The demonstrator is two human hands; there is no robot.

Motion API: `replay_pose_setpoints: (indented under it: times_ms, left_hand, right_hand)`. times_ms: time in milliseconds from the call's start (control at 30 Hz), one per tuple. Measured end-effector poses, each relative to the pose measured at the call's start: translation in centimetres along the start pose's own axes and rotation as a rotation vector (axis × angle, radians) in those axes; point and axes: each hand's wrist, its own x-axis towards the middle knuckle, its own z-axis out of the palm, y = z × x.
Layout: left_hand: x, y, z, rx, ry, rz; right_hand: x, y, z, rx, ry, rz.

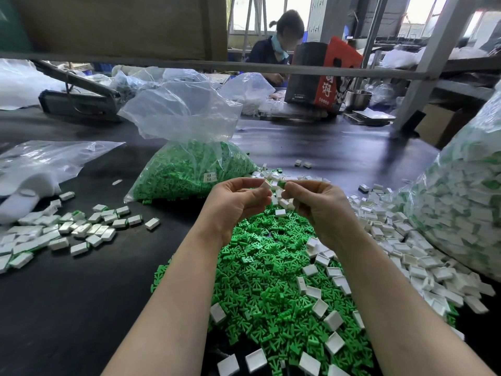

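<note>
Left grip point(235, 204): we note the thumb and fingertips curled and pinching a small white rectangular plastic cap point(265, 185), held up above the piles.
Right grip point(317, 210): fingers curled, pinching a small green plastic insert point(282, 183) at the fingertips.
The two parts: we see them just beside each other, the green end pointed at the white cap; we cannot tell whether they touch.
Below the hands: a loose heap of green plastic inserts point(271, 267) spread on the dark tabletop point(81, 308), both forearms crossing over it.
Mixed in: white caps scattered on the heap's near and right edges.
Right of the heap: a wide spill of loose white plastic caps point(406, 253), touching the green heap.
Far right: a large clear plastic sack of white-and-green pieces point(461, 207), resting against that spill.
Behind the hands: a clear plastic bag filled with green inserts point(189, 169), mouth open and standing up, a small label on its side.
Left: a scatter of white blocks with green edges point(67, 229), well apart from the heap.
Far left: a crumpled clear plastic bag point(40, 161) lying flat.
Back of tabletop: a dark lever device point(78, 101), a red-and-black carton point(325, 74), a steel bowl point(357, 97).
Beyond: we see another person point(276, 44) seated at the far side.
</note>
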Motion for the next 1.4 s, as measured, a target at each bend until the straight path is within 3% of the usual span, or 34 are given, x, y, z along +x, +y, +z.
replay_pose_setpoints:
  times_ms: [333,633,867,1100,1200,1400]
  left_hand:
    - [-0.1,0.0,0.6,0.051,-0.027,0.035]
    - [0.1,-0.3,0.3,0.168,0.008,0.108]
    - [0.0,-0.4,0.2,0.336,-0.032,0.152]
    - [0.0,-0.5,-0.4,0.627,-0.218,0.084]
    - [-0.3,-0.6,-0.3,0.618,-0.316,0.059]
    - [-0.3,-0.7,-0.4,0.59,-0.326,0.051]
  right_hand:
    - [0.1,0.2,0.2,-0.1,0.015,-0.092]
    - [-0.4,-0.1,0.4,-0.484,-0.051,-0.238]
    - [-0.1,0.2,0.2,-0.762,-0.202,-0.195]
    - [-0.2,0.2,0.1,-0.546,-0.293,-0.12]
    - [-0.4,0.3,0.1,-0.487,-0.321,-0.075]
    - [-0.8,0.4,0.3,-0.426,-0.367,-0.014]
